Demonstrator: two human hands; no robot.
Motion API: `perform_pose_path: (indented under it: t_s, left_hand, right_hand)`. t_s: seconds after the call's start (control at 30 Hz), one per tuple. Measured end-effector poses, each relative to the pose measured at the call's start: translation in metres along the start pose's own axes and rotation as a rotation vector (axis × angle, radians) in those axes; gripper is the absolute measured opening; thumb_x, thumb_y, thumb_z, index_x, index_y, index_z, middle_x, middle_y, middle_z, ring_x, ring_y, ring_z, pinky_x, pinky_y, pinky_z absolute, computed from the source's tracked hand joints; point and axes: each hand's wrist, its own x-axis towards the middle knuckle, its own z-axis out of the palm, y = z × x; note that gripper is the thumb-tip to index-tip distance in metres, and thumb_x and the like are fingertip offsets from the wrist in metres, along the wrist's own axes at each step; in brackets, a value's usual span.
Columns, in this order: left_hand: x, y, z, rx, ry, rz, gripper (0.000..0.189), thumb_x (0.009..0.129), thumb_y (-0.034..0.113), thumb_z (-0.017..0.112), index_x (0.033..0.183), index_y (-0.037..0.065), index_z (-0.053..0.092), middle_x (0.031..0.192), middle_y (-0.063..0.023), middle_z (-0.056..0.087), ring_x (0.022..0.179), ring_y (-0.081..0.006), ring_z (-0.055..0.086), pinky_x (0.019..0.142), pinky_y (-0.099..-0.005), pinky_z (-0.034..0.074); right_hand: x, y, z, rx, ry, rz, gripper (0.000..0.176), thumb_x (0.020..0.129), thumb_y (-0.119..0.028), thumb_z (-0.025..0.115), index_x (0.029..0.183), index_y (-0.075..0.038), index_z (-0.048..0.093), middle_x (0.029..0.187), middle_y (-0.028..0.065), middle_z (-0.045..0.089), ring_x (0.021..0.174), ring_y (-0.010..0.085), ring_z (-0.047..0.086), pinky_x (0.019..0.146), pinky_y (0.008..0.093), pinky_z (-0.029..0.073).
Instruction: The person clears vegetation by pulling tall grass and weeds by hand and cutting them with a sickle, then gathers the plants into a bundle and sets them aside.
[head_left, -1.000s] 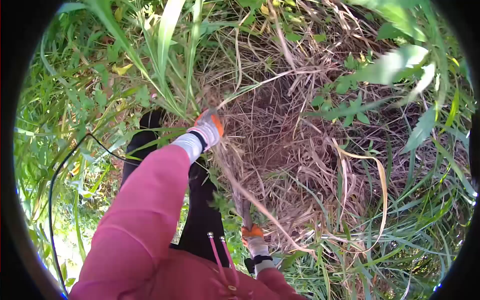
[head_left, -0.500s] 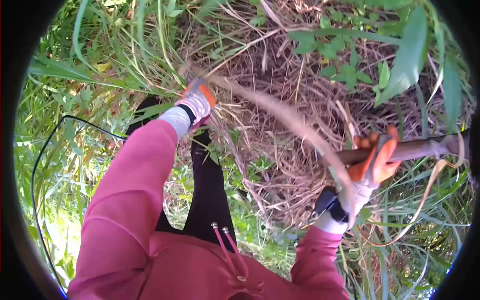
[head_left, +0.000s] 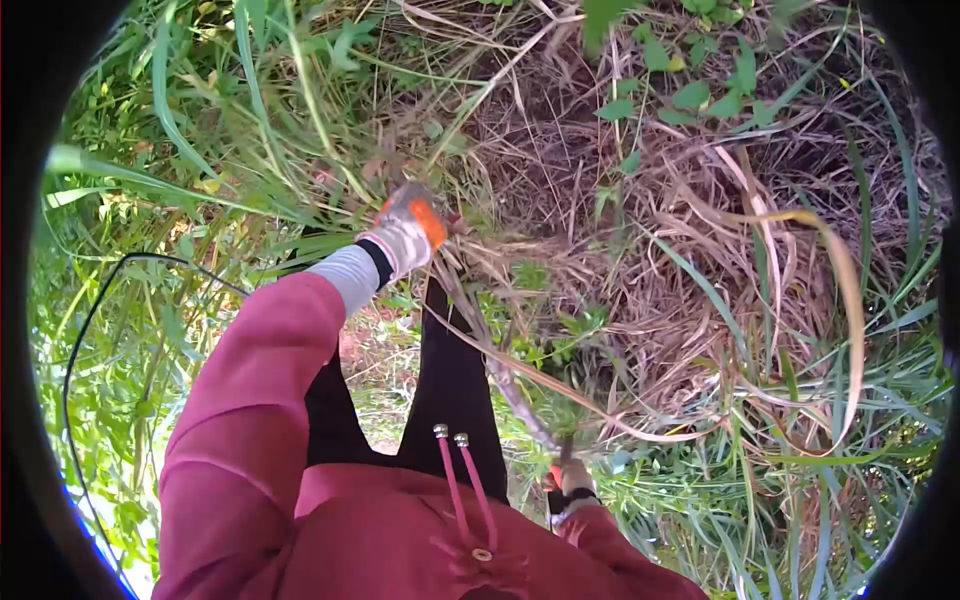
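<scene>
My left hand point(head_left: 408, 232), in a white and orange work glove, is closed round a bunch of grass stems point(head_left: 400, 175) left of the middle. A long, dry stalk point(head_left: 490, 345) runs from beside this hand down towards my right hand. Low in the view, close to my right hip, is my gloved right hand point(head_left: 570, 478), partly hidden and small. A short brown length of wooden handle point(head_left: 567, 447) shows above its fingers; the rest of the tool cannot be seen.
Dry, flattened grass point(head_left: 690, 330) covers the ground at the middle and right. Green blades point(head_left: 180, 190) stand on the left. A curled dry leaf point(head_left: 850, 310) arches at the right. A thin black cable point(head_left: 85, 330) loops at the left, and my dark trouser legs point(head_left: 450, 390) stand below.
My right hand has swung from the right side down and back towards my hip, taking the wooden handle along. My left hand has shifted slightly right and down, still closed on the stems.
</scene>
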Motion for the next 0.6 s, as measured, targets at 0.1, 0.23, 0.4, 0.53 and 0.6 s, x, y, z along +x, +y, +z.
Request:
perform_pose_path:
  t_s: [0.1,0.23,0.4,0.53,0.6]
  left_hand:
    - [0.018,-0.024,0.018,0.048,0.070,-0.110,0.019,0.085,0.022,0.055,0.086,0.012,0.072,0.082,-0.0064,0.071,0.080,-0.0281,0.067,0.066,-0.0460,0.051]
    - [0.014,-0.016,-0.030,0.022,0.238,-0.180,0.020,0.084,0.025,0.056,0.087,0.014,0.072,0.088,-0.0072,0.071,0.085,-0.0291,0.067,0.060,-0.0490,0.050]
    - [-0.019,-0.008,-0.043,0.137,0.236,-0.244,0.016,0.082,0.024,0.060,0.088,0.019,0.073,0.091,-0.0053,0.071,0.085,-0.0262,0.069,0.062,-0.0455,0.053]
    - [-0.032,-0.005,-0.049,0.253,0.076,-0.213,0.021,0.083,0.035,0.060,0.094,0.022,0.071,0.092,-0.0028,0.071,0.087,-0.0247,0.068,0.065,-0.0445,0.053]
    - [-0.023,-0.007,-0.023,0.272,0.219,-0.221,0.022,0.081,0.036,0.061,0.094,0.021,0.072,0.093,-0.0042,0.071,0.086,-0.0257,0.068,0.066,-0.0444,0.053]
  right_hand:
    - [0.003,-0.015,-0.015,0.215,0.206,-0.039,0.028,0.084,-0.027,0.060,0.098,-0.003,0.056,0.063,0.0130,0.060,0.049,0.0269,0.060,0.043,0.0427,0.047]
    - [-0.001,-0.087,-0.036,0.394,0.365,-0.727,0.047,0.081,-0.030,0.066,0.114,0.000,0.052,0.069,0.0101,0.062,0.052,0.0195,0.061,0.045,0.0325,0.048]
    - [-0.110,-0.187,-0.036,0.109,0.925,-1.160,0.054,0.071,-0.038,0.079,0.107,-0.003,0.062,0.063,0.0152,0.061,0.054,0.0345,0.060,0.051,0.0410,0.048]
    - [-0.109,-0.195,-0.014,0.171,1.261,-1.367,0.054,0.068,-0.044,0.078,0.110,-0.013,0.063,0.074,0.0165,0.058,0.055,0.0317,0.054,0.049,0.0415,0.042]
    - [-0.119,-0.176,0.003,0.152,1.267,-1.253,0.059,0.068,-0.051,0.075,0.116,-0.020,0.062,0.072,0.0181,0.055,0.051,0.0308,0.048,0.046,0.0396,0.038]
